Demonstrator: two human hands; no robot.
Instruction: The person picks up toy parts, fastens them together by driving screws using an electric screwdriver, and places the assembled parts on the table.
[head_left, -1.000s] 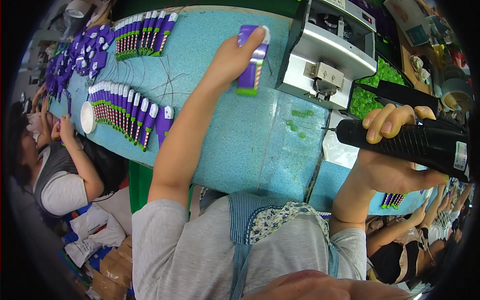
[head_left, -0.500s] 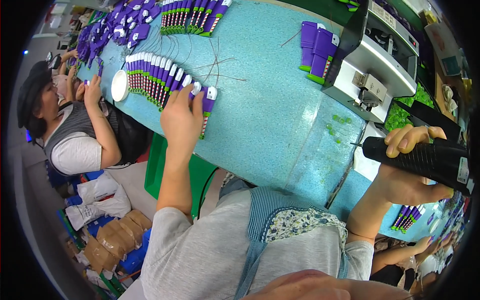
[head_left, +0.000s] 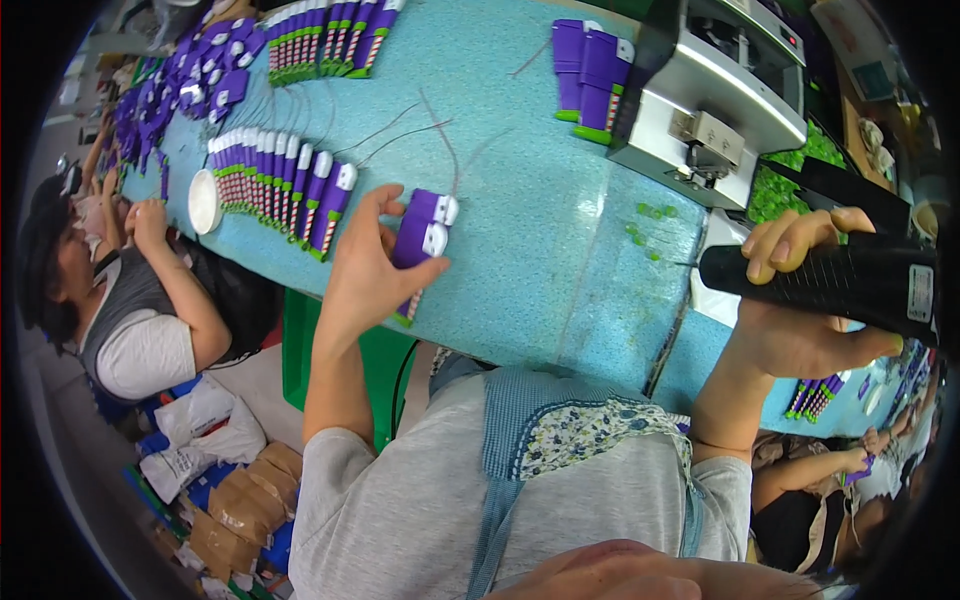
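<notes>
My left hand (head_left: 365,270) is over the table, thumb and fingers closed around two flat purple pieces (head_left: 418,240) with white tops and green ends. A thin dark wire trails from them. Beside that hand lies a fanned row of similar purple, white and green pieces (head_left: 285,180) with red-and-white striped edges. On the right, my right hand (head_left: 785,335) grips a black electric screwdriver (head_left: 830,285) by its body. Its thin metal tip points left, above the table.
A silver machine (head_left: 650,135) stands at the back right, beside purple pieces (head_left: 590,85) and green bits (head_left: 795,195). A white dish (head_left: 205,202) and a purple heap (head_left: 190,85) are at left. A co-worker (head_left: 150,290) sits at left; others work at lower right.
My left hand has drawn two purple pieces away from the row's right end, toward the right. The right hand still holds the screwdriver. The whole view has shifted slightly.
</notes>
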